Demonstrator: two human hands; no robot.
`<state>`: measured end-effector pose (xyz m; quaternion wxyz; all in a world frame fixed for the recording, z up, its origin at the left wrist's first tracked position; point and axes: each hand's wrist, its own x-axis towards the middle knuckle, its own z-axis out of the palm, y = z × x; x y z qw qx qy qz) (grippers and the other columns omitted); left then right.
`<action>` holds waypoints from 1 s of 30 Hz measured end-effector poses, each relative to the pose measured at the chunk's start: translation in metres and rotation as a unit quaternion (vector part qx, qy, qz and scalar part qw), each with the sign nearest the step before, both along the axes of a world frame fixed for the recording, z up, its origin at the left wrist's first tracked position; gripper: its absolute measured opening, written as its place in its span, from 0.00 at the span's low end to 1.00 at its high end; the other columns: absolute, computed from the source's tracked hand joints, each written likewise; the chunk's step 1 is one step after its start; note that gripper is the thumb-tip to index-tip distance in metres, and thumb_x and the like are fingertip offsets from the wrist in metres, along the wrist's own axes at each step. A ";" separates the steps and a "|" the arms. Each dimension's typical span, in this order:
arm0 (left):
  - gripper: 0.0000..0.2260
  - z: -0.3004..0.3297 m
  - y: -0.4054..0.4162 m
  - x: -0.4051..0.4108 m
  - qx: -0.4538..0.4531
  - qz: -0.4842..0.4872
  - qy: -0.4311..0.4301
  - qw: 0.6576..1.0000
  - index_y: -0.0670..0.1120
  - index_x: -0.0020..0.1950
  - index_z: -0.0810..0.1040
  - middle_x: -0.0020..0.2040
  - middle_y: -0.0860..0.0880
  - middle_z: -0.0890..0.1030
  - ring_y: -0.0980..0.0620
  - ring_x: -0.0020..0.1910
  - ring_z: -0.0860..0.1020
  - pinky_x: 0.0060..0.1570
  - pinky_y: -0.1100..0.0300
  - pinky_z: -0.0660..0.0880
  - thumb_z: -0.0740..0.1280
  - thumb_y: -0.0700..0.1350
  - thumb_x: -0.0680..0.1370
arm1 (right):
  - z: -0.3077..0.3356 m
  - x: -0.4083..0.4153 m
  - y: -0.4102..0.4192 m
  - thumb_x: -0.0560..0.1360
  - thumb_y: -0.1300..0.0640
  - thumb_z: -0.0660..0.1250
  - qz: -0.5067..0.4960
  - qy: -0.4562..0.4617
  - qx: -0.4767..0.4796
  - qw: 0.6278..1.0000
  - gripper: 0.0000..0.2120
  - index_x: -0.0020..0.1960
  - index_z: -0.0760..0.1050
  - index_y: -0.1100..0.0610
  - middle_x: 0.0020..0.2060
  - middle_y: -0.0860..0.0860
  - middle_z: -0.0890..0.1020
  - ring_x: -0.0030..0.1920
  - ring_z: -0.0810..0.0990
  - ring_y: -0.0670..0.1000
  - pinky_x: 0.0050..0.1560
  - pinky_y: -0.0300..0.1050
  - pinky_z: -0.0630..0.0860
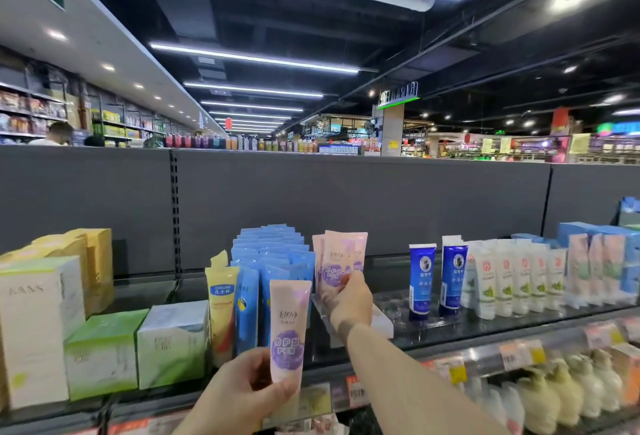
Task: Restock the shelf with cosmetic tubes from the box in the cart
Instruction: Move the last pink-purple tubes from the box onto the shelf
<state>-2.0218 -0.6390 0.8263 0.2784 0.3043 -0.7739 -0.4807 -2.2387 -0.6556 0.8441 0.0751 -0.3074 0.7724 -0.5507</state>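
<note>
Restocking is judged under way. Pink tubes [341, 261] are pinched upright in the right hand [349, 303] over the shelf [485, 327]; open space lies beside that grip. Another pink tube [287, 327] is gripped by the left hand [242, 389], nearer, awaiting placement. Box and cart are unseen.

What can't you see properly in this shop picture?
Head view only:
- Cart and box: out of frame.
- Pink tube in the left hand: bottom end hidden by the fingers.
- Pink tubes held by the right hand: count unclear, they overlap.
- Price tags: too blurred to read.
</note>
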 end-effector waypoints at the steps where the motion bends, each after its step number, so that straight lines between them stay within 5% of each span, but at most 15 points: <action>1: 0.13 -0.001 0.000 0.001 0.003 0.002 0.002 1.000 0.50 0.54 0.82 0.47 0.56 0.86 0.60 0.47 0.83 0.48 0.68 0.77 0.75 0.53 0.72 | -0.001 -0.001 -0.002 0.74 0.51 0.70 -0.011 0.026 0.020 0.999 0.17 0.59 0.72 0.56 0.51 0.52 0.80 0.48 0.79 0.50 0.43 0.39 0.70; 5: 0.14 -0.007 -0.003 0.004 0.025 -0.001 0.004 1.000 0.49 0.55 0.81 0.47 0.55 0.86 0.60 0.48 0.83 0.47 0.68 0.77 0.76 0.51 0.72 | -0.001 -0.001 -0.004 0.74 0.52 0.69 -0.029 0.063 0.064 0.995 0.17 0.60 0.71 0.56 0.51 0.53 0.80 0.51 0.80 0.53 0.44 0.42 0.70; 10: 0.16 -0.012 -0.003 0.002 0.046 -0.022 0.000 0.999 0.51 0.56 0.80 0.48 0.56 0.86 0.61 0.49 0.83 0.50 0.67 0.77 0.76 0.52 0.71 | -0.007 0.000 -0.006 0.75 0.46 0.68 -0.047 0.032 0.090 0.994 0.11 0.48 0.70 0.52 0.47 0.51 0.80 0.45 0.76 0.52 0.45 0.46 0.73; 16: 0.14 -0.009 0.001 -0.006 0.068 -0.027 0.008 0.997 0.52 0.57 0.80 0.48 0.57 0.86 0.60 0.48 0.83 0.48 0.63 0.79 0.75 0.50 0.72 | -0.003 -0.012 0.006 0.73 0.40 0.68 -0.043 0.122 0.211 0.969 0.14 0.48 0.72 0.49 0.41 0.46 0.77 0.43 0.72 0.51 0.58 0.51 0.64; 22: 0.08 -0.001 0.014 -0.035 0.058 0.030 0.040 0.997 0.56 0.51 0.80 0.43 0.58 0.85 0.61 0.42 0.83 0.40 0.66 0.79 0.73 0.51 0.74 | 0.011 -0.009 0.055 0.79 0.52 0.66 0.060 -0.021 -0.003 0.998 0.01 0.48 0.76 0.48 0.48 0.48 0.81 0.47 0.79 0.47 0.44 0.42 0.77; 27: 0.07 0.007 0.023 -0.066 0.064 0.028 0.090 0.994 0.54 0.52 0.81 0.43 0.57 0.86 0.62 0.42 0.83 0.37 0.69 0.77 0.73 0.49 0.75 | 0.026 -0.002 0.109 0.78 0.45 0.66 0.292 -0.138 0.046 0.945 0.15 0.56 0.79 0.55 0.48 0.53 0.85 0.48 0.85 0.53 0.50 0.48 0.82; 30: 0.07 0.010 0.025 -0.081 0.056 0.022 0.099 0.993 0.53 0.53 0.82 0.43 0.55 0.86 0.62 0.42 0.83 0.36 0.70 0.77 0.72 0.45 0.76 | 0.024 0.007 0.118 0.73 0.49 0.73 0.282 -0.081 0.077 0.953 0.13 0.55 0.77 0.51 0.45 0.49 0.86 0.44 0.86 0.46 0.45 0.42 0.82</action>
